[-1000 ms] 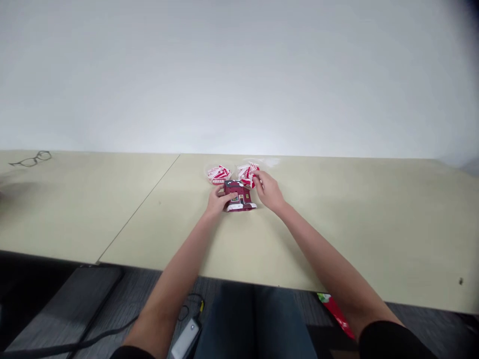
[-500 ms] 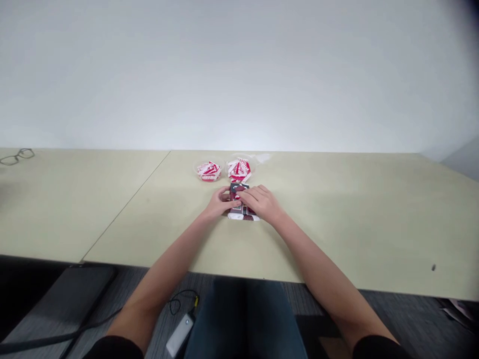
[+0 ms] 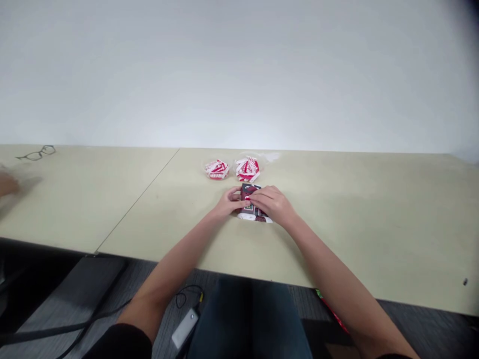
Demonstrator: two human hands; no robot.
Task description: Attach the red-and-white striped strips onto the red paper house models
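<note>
A small dark box (image 3: 247,209) with a maroon and white pattern lies on the table in front of me, a white and maroon flap at its near edge. My left hand (image 3: 229,201) holds its left side, the thumb over the top. From the right, my right hand (image 3: 272,201) reaches over the box, with its fingertips pinched at a small red and white piece (image 3: 247,198) near my left thumb. Just behind the box stand two clear bowls with red and white packets, the left one (image 3: 217,170) and the right one (image 3: 247,169).
Glasses (image 3: 37,153) lie at the far left of the table (image 3: 149,219). Another person's hand (image 3: 7,183) is at the left edge. A small dark object (image 3: 465,281) lies near the right front edge. Below are a white power bank (image 3: 185,328) and cables.
The view has shifted, so the table things appear farther right. Another person's hand has come in at the left edge. My fingertips have closed in around the small red and white piece.
</note>
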